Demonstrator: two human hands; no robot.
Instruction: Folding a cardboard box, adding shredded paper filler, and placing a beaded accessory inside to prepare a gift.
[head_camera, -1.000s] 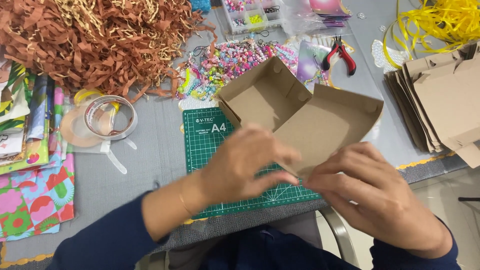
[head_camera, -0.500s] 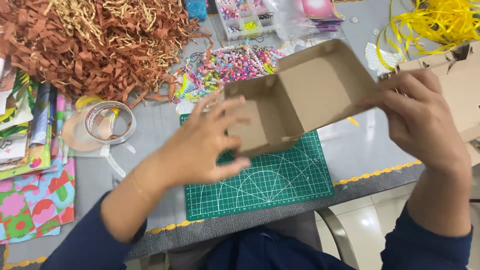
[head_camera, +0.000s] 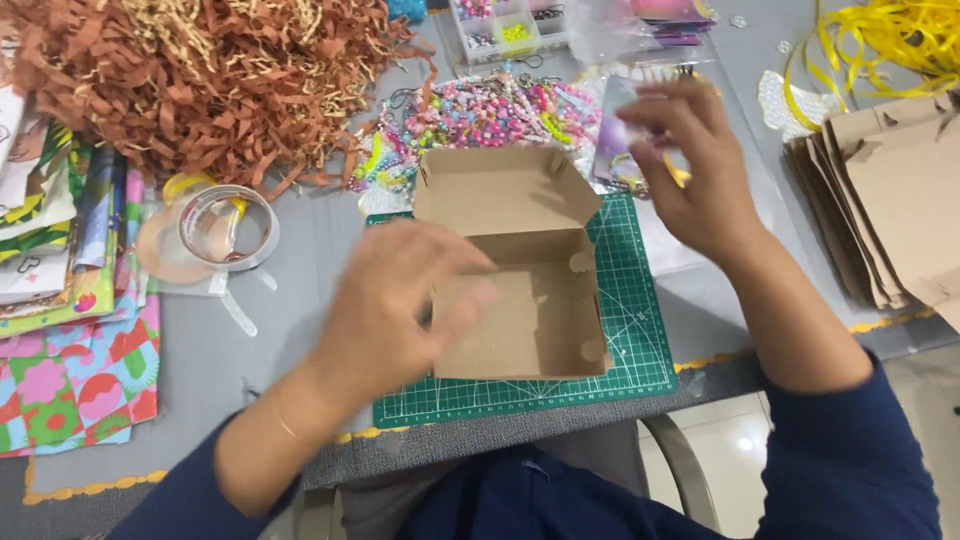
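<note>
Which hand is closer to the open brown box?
The left. The left hand lies on the cardboard box at its near-left wall, fingers reaching inside. The right hand is raised beyond its right corner, over the bead pile, apart from it.

- Open brown cardboard box (head_camera: 520, 300) sits on green cutting mat (head_camera: 630, 330), lid flap up toward 12 o'clock.
- Left hand (head_camera: 400, 310) at box's 9 o'clock edge, fingers over the rim, blurred.
- Right hand (head_camera: 690, 170) raised at 1 o'clock, clear of box, above bead pile (head_camera: 480, 115).
- Tape roll (head_camera: 225, 228) at 9 o'clock; flat box stack (head_camera: 890, 190) at 3 o'clock.
</note>
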